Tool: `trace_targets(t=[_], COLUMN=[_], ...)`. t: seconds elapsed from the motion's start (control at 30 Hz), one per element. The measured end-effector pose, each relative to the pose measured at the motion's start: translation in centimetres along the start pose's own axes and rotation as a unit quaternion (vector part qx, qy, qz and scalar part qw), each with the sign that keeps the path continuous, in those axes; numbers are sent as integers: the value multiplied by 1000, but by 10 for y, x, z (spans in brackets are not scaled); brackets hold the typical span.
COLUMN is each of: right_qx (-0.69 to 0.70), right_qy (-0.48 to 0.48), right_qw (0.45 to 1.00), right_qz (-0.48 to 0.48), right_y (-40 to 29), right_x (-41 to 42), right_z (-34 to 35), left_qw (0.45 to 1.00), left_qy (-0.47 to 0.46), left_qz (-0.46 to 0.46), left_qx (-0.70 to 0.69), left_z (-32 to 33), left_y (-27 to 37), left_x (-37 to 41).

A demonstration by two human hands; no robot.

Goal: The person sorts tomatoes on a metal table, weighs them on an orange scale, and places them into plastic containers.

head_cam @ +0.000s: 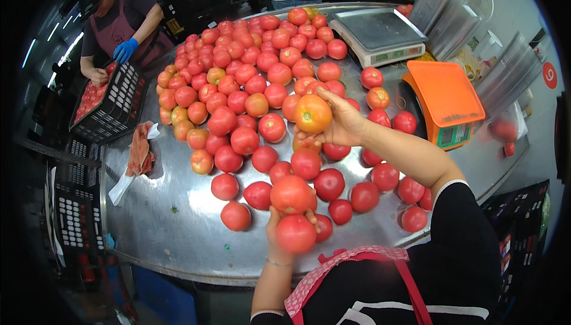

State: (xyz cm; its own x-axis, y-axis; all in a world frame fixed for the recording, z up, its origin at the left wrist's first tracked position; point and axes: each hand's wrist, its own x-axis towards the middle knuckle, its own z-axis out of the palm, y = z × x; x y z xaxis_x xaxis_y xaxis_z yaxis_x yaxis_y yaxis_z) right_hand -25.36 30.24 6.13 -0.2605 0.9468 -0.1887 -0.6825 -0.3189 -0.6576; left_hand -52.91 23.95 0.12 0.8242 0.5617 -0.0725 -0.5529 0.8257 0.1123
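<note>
A large pile of red tomatoes [244, 140], some of them orange or yellowish, covers much of a stainless steel table [178, 235]. My right hand [341, 122] reaches over the pile and holds an orange tomato [313, 113] with its stem end up. Near the table's front edge, my left hand [273, 224] holds red tomatoes: one [295, 234] rests at the palm, and another [292, 194] sits just beyond it at the fingers. Part of a further tomato shows behind these. Looser tomatoes [365, 197] lie to the right of my left hand.
A platform scale [379, 30] and an orange scale [446, 95] stand right, before stacked clear plastic containers [508, 75]. A stained cloth [141, 148] lies left. Beyond it a co-worker with a blue glove [126, 50] handles tomatoes in a black crate [111, 106]. Another person stands behind the table.
</note>
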Motion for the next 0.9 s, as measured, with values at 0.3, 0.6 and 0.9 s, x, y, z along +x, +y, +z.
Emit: trace_targets(t=[0.3,0.6,0.9], right_qx=[-679,-807,-471], right_qy=[365,465,-50], right_qw=[607,364,879], right_qz=[-191,0,-60], right_y=[-85,-149,-98], right_x=[-177,-296,-338], right_z=[-80,-183,-81], left_qw=[993,976,946], left_qy=[28,8,-61], left_qz=[-20,-146,-303], left_qx=[117,159,94], left_z=[10,56,88], left_y=[-66,-173,-264], left_x=[-11,80,148])
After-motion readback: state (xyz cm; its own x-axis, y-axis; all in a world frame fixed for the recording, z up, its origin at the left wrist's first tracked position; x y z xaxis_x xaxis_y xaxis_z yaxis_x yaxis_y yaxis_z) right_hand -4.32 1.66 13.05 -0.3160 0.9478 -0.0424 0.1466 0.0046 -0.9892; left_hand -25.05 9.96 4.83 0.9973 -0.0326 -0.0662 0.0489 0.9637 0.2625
